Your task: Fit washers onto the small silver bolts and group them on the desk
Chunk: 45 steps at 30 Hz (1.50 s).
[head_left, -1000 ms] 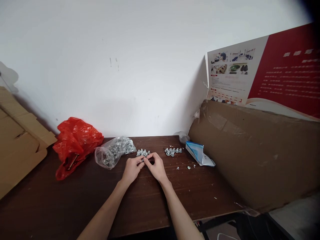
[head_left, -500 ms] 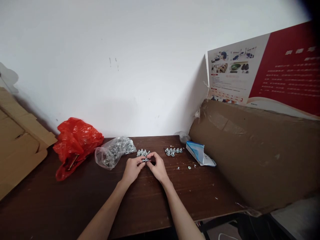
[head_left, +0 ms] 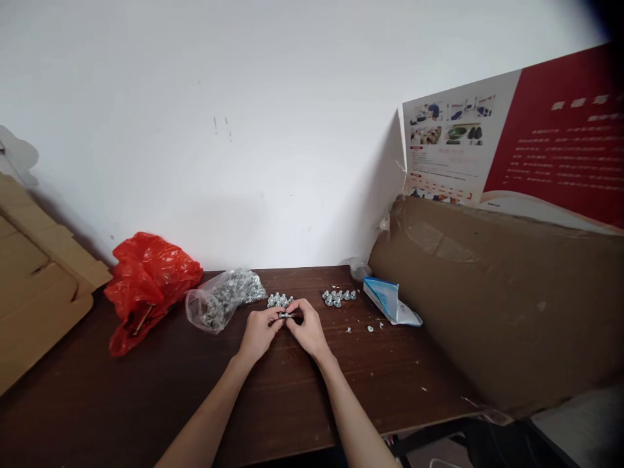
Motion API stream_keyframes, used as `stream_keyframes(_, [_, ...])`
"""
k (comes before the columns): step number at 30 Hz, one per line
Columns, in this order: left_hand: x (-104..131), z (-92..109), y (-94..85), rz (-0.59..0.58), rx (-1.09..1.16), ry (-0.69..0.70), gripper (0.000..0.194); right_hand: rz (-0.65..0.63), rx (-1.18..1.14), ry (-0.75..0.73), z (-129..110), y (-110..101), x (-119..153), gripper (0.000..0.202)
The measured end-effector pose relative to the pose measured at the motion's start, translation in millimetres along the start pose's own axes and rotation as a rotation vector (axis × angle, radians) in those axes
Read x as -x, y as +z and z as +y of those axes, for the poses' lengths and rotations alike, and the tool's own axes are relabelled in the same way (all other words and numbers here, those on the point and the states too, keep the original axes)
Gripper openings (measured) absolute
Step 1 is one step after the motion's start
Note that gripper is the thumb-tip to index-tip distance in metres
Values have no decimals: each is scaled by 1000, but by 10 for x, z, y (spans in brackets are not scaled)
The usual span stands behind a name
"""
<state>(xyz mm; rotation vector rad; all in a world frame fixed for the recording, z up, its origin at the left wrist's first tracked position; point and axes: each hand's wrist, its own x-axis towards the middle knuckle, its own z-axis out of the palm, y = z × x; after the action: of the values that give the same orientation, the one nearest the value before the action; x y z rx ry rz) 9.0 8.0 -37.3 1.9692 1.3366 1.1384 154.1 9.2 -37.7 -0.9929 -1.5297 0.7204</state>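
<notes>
Between my two hands, just above the table, a small silver bolt [head_left: 285, 316] lies roughly level. My left hand [head_left: 258, 333] pinches its left end between thumb and fingertips. The right end is gripped by my right hand [head_left: 309, 329], thumb below and index finger curved over the top. My fingertips cover parts of the bolt, so whether a nut sits on it is unclear. Right behind my fingers stands a cluster of silver bolts [head_left: 277, 299], partly hidden by them. Another group of silver bolts [head_left: 337, 298] stands to the right of my right hand.
A clear plastic bag [head_left: 227, 299] of metal parts lies left of the bolts, beside a red plastic bag [head_left: 151, 273]. On the right are a blue-and-white packet [head_left: 390, 302] and a large cardboard box [head_left: 487, 305]. Small scraps [head_left: 370, 329] dot the brown table [head_left: 287, 409].
The bolt between my fingertips shows more of its length now, and my fingers have shifted slightly on it. Both hands stay in nearly the same place.
</notes>
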Motion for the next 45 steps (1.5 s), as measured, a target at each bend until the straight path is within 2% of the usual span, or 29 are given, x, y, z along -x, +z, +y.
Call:
stream_keyframes(2, [-1, -3, -1, 7, 3, -2, 26, 11, -31, 22, -1, 1, -1, 15])
stream_keyframes(7, [-4, 8, -13, -4, 6, -7, 24, 11, 4, 15, -19, 0, -4, 5])
stream_keyframes(13, [-8, 6, -11, 16, 14, -20, 24, 20, 9, 45, -48, -3, -5, 5])
stream_keyframes(19, [-7, -2, -10, 7, 75, -6, 23, -3, 25, -11, -38, 5, -4, 6])
stream_keyframes(21, [-7, -6, -11, 11, 92, -16, 24, 12, 5, -2, -33, 7, -4, 11])
stream_keyframes(23, [-8, -12, -10, 10, 96, -35, 24, 21, 17, 21, -31, 8, -5, 5])
stream_keyframes(26, [-11, -18, -8, 18, 100, -53, 24, 8, 50, 29, -24, 7, -10, 9])
stream_keyframes(32, [-7, -3, -10, 12, 104, -51, 24, 27, 25, 54, -34, 3, -12, 5])
stream_keyframes(36, [-1, -2, -9, 6, 75, -46, 27, 4, 93, 33, -38, 3, -6, 18])
stream_keyframes(40, [1, -21, -2, 14, 75, -41, 27, 30, 39, 78, -18, 8, -3, 5])
stream_keyframes(45, [2, -23, -3, 11, 81, -47, 27, -3, 70, 45, -43, 5, -1, 16])
